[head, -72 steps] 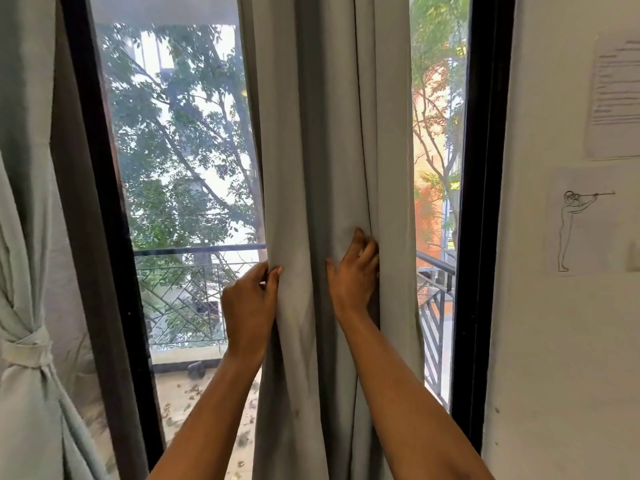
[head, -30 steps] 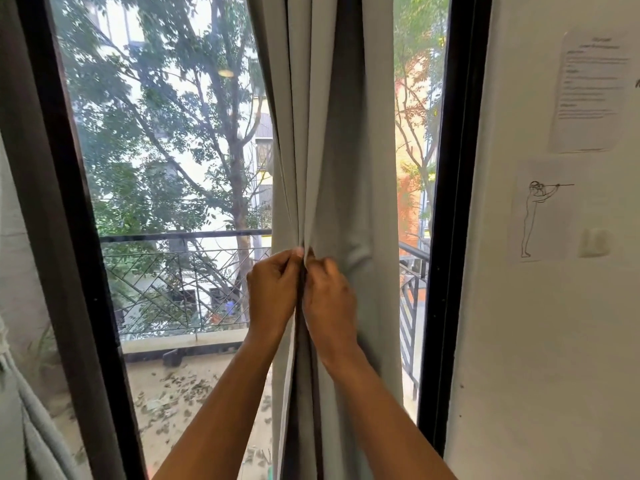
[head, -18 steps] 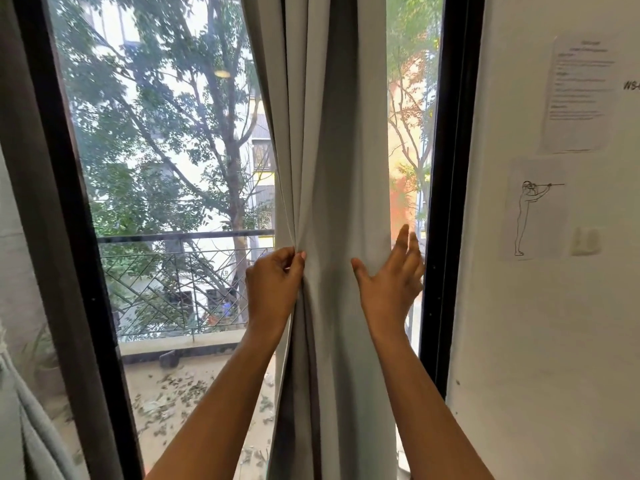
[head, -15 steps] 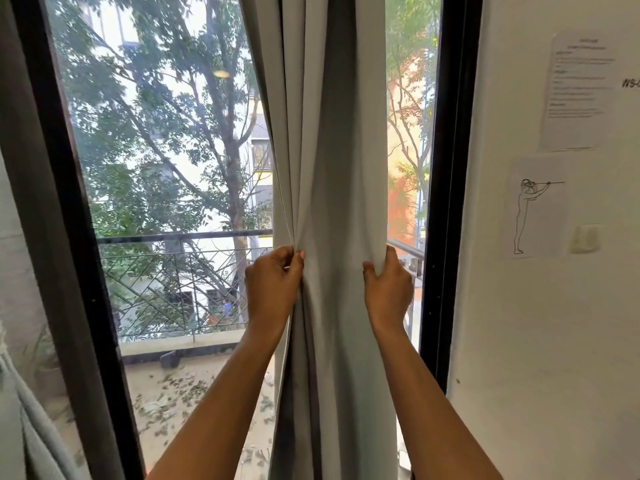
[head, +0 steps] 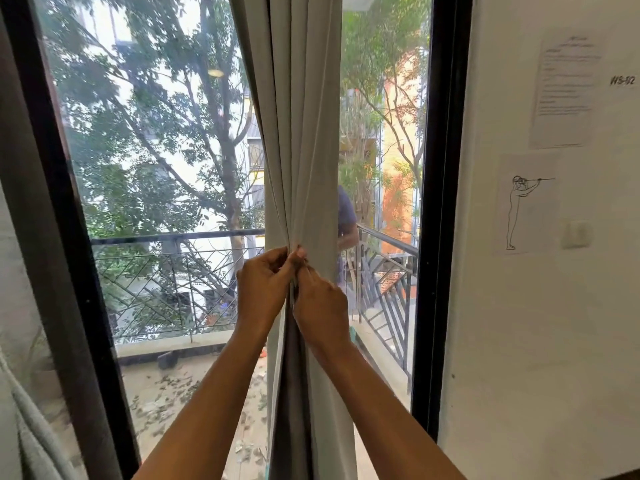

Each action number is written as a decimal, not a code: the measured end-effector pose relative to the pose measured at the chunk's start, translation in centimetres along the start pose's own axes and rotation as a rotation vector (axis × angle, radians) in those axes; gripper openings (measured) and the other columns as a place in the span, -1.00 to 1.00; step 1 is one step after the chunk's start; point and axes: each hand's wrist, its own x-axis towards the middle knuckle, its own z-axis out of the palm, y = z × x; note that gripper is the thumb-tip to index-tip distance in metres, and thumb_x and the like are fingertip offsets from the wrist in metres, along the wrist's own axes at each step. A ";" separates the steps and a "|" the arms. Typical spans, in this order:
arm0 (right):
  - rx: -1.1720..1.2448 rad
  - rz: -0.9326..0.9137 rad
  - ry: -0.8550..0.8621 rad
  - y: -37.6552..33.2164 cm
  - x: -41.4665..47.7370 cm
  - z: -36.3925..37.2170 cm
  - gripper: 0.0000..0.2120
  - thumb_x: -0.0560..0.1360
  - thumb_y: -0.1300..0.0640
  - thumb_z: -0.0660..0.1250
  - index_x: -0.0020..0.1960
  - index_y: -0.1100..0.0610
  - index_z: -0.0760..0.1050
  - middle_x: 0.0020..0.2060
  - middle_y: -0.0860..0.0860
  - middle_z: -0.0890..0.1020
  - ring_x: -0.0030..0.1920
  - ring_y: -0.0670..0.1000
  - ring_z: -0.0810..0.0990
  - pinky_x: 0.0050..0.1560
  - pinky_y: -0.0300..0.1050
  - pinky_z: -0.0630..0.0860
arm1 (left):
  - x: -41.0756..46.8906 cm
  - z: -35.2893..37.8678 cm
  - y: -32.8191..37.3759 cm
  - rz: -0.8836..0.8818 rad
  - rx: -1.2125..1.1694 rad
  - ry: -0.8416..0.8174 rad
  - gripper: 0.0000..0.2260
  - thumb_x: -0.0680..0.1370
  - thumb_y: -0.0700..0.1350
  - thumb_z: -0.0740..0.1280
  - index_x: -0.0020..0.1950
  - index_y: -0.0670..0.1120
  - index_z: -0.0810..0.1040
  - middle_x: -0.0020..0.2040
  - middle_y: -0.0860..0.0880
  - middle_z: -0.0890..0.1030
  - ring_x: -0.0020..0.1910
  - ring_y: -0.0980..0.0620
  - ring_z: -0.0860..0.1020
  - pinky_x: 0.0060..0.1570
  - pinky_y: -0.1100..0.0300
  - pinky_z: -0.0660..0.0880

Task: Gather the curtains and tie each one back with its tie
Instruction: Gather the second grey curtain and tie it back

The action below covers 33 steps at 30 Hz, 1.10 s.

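Well, from the head view the person stands right up at the window, both bare arms reaching forward to the pale grey curtain (head: 304,133). It hangs down the middle of the glass, drawn into a narrow column of upright folds, with clear pane on either side. The left hand (head: 265,289) has its fingers curled and its thumb up, pinching the bunched folds from the left. The right hand (head: 322,308) sits just beside it, touching it, fingers curled in too and nipping the same gather of cloth from the right, so the two hands meet on one spot at about the height of the balcony railing (head: 166,239) outside. Below them the fabric falls straight, a darker fold showing between the paler ones.

A second curtain (head: 33,441) shows only as a grey sliver in the bottom left corner, well apart from the hands. The black window frame (head: 445,202) runs up just right of the gathered curtain, and past it is a white wall (head: 536,341) carrying a printed sheet (head: 564,91), a line drawing (head: 521,209) of a standing figure below it, and a pale switch (head: 576,234) beside that. Through the glass there are trees (head: 149,133), dry leaves scattered on the balcony floor (head: 162,386) and someone in a dark top (head: 346,220), half hidden behind the curtain's right edge.
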 end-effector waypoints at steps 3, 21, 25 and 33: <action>0.211 0.016 -0.139 2.5 0.9 -1.1 -0.68 0.57 0.03 0.21 0.29 0.04 0.51 0.09 -0.03 0.66 -0.05 -0.09 0.62 -0.01 -0.24 0.51 | 0.6 -0.1 -0.1 0.007 0.064 0.056 -0.94 0.51 -0.09 0.44 -0.07 -0.01 0.71 -0.27 0.00 0.70 -0.24 0.06 0.67 -0.14 -0.01 0.63; 0.099 0.312 0.089 7.0 2.3 -2.0 -0.76 0.57 0.18 0.23 0.22 0.13 0.49 0.05 0.07 0.60 -0.09 0.11 0.62 -0.22 -0.15 0.50 | 0.8 4.1 -0.7 0.038 0.349 0.330 -0.89 0.49 -0.05 0.41 -0.08 -0.05 0.70 -0.20 0.03 0.71 -0.24 0.12 0.65 -0.14 0.22 0.52; 0.125 0.172 -0.002 4.1 1.2 -2.2 -0.64 0.61 0.18 0.13 0.41 0.11 0.35 0.12 0.08 0.55 -0.06 0.13 0.60 -0.18 0.06 0.57 | 0.2 5.1 -0.2 0.062 0.346 0.319 -0.90 0.50 -0.06 0.41 -0.08 -0.04 0.70 -0.21 0.04 0.71 -0.30 0.28 0.58 -0.19 0.30 0.50; 0.183 0.102 -0.098 3.2 0.1 -2.0 -0.59 0.64 0.14 0.05 0.48 0.06 0.22 0.26 0.05 0.42 0.16 0.07 0.47 0.03 0.04 0.52 | -0.2 4.4 0.0 -0.194 -0.259 0.135 -0.88 0.49 -0.04 0.42 -0.22 0.01 0.71 -0.29 -0.02 0.70 -0.29 0.05 0.67 -0.34 0.20 0.57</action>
